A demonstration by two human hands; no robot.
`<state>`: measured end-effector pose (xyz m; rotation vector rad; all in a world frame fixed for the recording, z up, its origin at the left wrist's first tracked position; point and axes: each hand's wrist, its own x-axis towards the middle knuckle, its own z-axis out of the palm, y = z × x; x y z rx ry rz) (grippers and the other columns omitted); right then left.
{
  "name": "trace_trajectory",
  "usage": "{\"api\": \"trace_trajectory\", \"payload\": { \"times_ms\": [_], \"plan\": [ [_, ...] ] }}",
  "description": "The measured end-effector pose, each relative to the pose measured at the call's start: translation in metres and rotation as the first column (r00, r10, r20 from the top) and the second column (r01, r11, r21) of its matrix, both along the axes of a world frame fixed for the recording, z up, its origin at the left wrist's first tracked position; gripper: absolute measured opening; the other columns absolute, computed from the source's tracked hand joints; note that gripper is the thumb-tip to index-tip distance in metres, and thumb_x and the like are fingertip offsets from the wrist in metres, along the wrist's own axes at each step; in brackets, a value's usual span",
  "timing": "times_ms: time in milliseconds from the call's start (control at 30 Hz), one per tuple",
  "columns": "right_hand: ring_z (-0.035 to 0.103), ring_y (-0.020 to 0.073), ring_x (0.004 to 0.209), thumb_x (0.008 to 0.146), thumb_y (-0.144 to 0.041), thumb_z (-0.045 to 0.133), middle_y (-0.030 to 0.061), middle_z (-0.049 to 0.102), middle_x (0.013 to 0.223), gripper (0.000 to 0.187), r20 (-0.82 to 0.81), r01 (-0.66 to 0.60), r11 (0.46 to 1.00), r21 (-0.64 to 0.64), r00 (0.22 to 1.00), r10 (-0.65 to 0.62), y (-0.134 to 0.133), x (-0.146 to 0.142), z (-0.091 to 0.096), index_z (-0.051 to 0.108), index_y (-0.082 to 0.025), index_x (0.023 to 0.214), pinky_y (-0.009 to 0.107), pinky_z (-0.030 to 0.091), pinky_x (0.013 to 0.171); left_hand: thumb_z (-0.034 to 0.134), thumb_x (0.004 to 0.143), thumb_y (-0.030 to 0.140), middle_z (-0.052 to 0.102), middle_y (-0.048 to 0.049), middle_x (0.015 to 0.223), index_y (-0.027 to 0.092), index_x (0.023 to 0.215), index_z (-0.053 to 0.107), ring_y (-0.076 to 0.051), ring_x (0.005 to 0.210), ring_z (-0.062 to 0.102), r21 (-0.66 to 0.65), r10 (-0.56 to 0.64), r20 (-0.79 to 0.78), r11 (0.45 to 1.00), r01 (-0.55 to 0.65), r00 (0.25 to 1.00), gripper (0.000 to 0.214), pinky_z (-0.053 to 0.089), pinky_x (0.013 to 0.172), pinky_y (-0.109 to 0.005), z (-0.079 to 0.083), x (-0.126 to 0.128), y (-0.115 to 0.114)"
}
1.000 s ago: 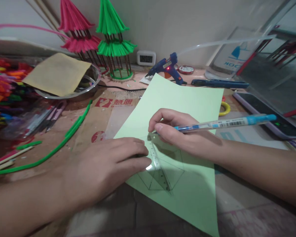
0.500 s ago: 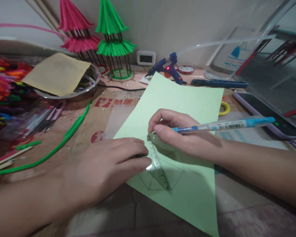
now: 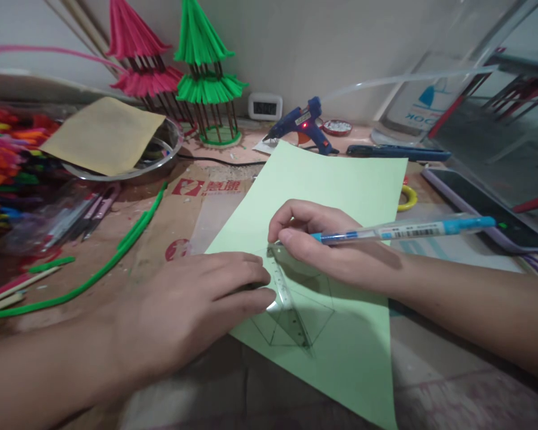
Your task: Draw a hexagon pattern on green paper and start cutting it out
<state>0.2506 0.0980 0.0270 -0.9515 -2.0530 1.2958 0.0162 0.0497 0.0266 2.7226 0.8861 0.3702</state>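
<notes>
A light green sheet of paper (image 3: 341, 185) lies on the worktable with pencilled lines near its lower corner. A clear plastic ruler (image 3: 291, 310) rests across those lines. My left hand (image 3: 192, 304) lies flat on the ruler's left end, fingers stretched out and pressing it down. My right hand (image 3: 327, 245) is closed round a blue pen (image 3: 412, 229), whose tip touches the paper at the ruler's upper end.
A blue glue gun (image 3: 302, 124) and a small digital clock (image 3: 265, 107) stand at the back. Pink (image 3: 138, 54) and green (image 3: 204, 65) paper trees rise behind a metal bowl (image 3: 161, 156) covered by tan paper. Green stick (image 3: 103, 269) lies left; a phone (image 3: 484, 206) lies right.
The pen's far end has dipped slightly lower and the paper shifted a little; both hands stay in nearly the same place on the ruler and paper.
</notes>
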Motion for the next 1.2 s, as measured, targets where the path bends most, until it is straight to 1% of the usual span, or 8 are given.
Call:
{"api": "trace_trajectory", "payload": {
  "times_ms": [133, 300, 400, 500, 667, 767, 1033, 1200],
  "plan": [
    [0.053, 0.0123, 0.067, 0.097, -0.028, 0.053, -0.0017, 0.062, 0.080, 0.012, -0.002, -0.002, 1.000, -0.006, 1.000, 0.002, 0.0007, -0.0003, 0.0005, 0.061, -0.019, 0.095, 0.027, 0.042, 0.061, 0.032, 0.115, 0.035, 0.072, 0.0033, 0.123, 0.027, 0.115, 0.070, -0.013, 0.114, 0.067, 0.002, -0.042, -0.031, 0.999, 0.042, 0.999, 0.040, 0.046, 0.100, -0.020, -0.0006, -0.0020, 0.0001],
    [0.052, 0.0120, 0.067, 0.097, -0.028, 0.052, -0.0021, 0.062, 0.080, 0.012, 0.007, -0.005, 1.000, -0.014, 1.000, 0.005, -0.0003, 0.0004, 0.0008, 0.061, -0.019, 0.095, 0.026, 0.041, 0.060, 0.044, 0.111, 0.038, 0.073, 0.0055, 0.120, 0.028, 0.115, 0.070, -0.012, 0.109, 0.070, -0.116, 0.056, -0.015, 0.992, -0.057, 0.998, 0.028, 0.048, 0.098, -0.019, -0.0028, -0.0006, -0.0004],
    [0.052, 0.0123, 0.067, 0.098, -0.028, 0.052, -0.0016, 0.062, 0.081, 0.013, 0.010, -0.005, 1.000, -0.021, 1.000, 0.005, -0.0006, 0.0009, 0.0009, 0.061, -0.019, 0.095, 0.026, 0.041, 0.061, 0.050, 0.109, 0.039, 0.074, 0.0061, 0.121, 0.028, 0.118, 0.068, -0.013, 0.107, 0.071, -0.140, 0.086, -0.014, 0.986, -0.087, 0.996, 0.023, 0.049, 0.098, -0.021, -0.0034, 0.0001, -0.0010],
    [0.052, 0.0123, 0.068, 0.098, -0.028, 0.052, -0.0013, 0.062, 0.081, 0.013, 0.012, -0.013, 1.000, -0.021, 1.000, 0.014, 0.0003, 0.0005, 0.0015, 0.061, -0.019, 0.095, 0.026, 0.041, 0.062, 0.050, 0.110, 0.038, 0.074, 0.0061, 0.121, 0.028, 0.117, 0.068, -0.012, 0.106, 0.071, -0.122, 0.080, -0.010, 0.989, -0.081, 0.997, 0.022, 0.049, 0.096, -0.019, -0.0031, 0.0000, -0.0015],
    [0.051, 0.0122, 0.067, 0.097, -0.027, 0.052, -0.0010, 0.062, 0.080, 0.012, 0.015, -0.016, 1.000, -0.019, 1.000, 0.016, 0.0008, -0.0004, 0.0022, 0.060, -0.019, 0.095, 0.026, 0.041, 0.061, 0.039, 0.113, 0.035, 0.073, 0.0046, 0.121, 0.027, 0.117, 0.068, -0.013, 0.113, 0.068, -0.074, 0.013, -0.034, 0.997, -0.016, 0.999, 0.030, 0.047, 0.098, -0.020, -0.0020, -0.0008, -0.0019],
    [0.052, 0.0122, 0.066, 0.097, -0.027, 0.052, -0.0013, 0.062, 0.080, 0.012, 0.017, -0.016, 1.000, -0.023, 1.000, 0.017, 0.0005, -0.0009, 0.0020, 0.060, -0.019, 0.095, 0.026, 0.041, 0.061, 0.044, 0.112, 0.035, 0.073, 0.0050, 0.124, 0.027, 0.119, 0.067, -0.013, 0.112, 0.069, -0.058, 0.023, -0.051, 0.998, -0.026, 0.998, 0.026, 0.047, 0.098, -0.020, -0.0009, -0.0013, -0.0014],
    [0.052, 0.0117, 0.066, 0.096, -0.026, 0.054, -0.0009, 0.063, 0.080, 0.011, 0.016, -0.010, 1.000, -0.020, 1.000, 0.011, -0.0002, -0.0013, 0.0033, 0.060, -0.018, 0.094, 0.025, 0.041, 0.060, 0.050, 0.110, 0.032, 0.071, 0.0055, 0.128, 0.029, 0.120, 0.069, -0.015, 0.116, 0.067, -0.121, 0.028, -0.070, 0.992, -0.036, 0.997, 0.022, 0.047, 0.102, -0.022, 0.0019, -0.0032, -0.0030],
    [0.039, 0.0086, 0.051, 0.101, -0.030, 0.052, -0.0082, 0.047, 0.060, 0.012, -0.133, 0.023, 0.992, -0.127, 0.990, -0.040, 0.0016, -0.0012, -0.0004, 0.057, -0.020, 0.097, 0.022, 0.029, 0.046, 0.049, 0.110, 0.032, 0.073, 0.0048, 0.126, 0.027, 0.119, 0.069, -0.015, 0.113, 0.069, -0.064, 0.016, -0.066, 0.998, -0.020, 0.998, 0.022, 0.048, 0.102, -0.023, -0.0001, -0.0031, -0.0029]
  ]
}}
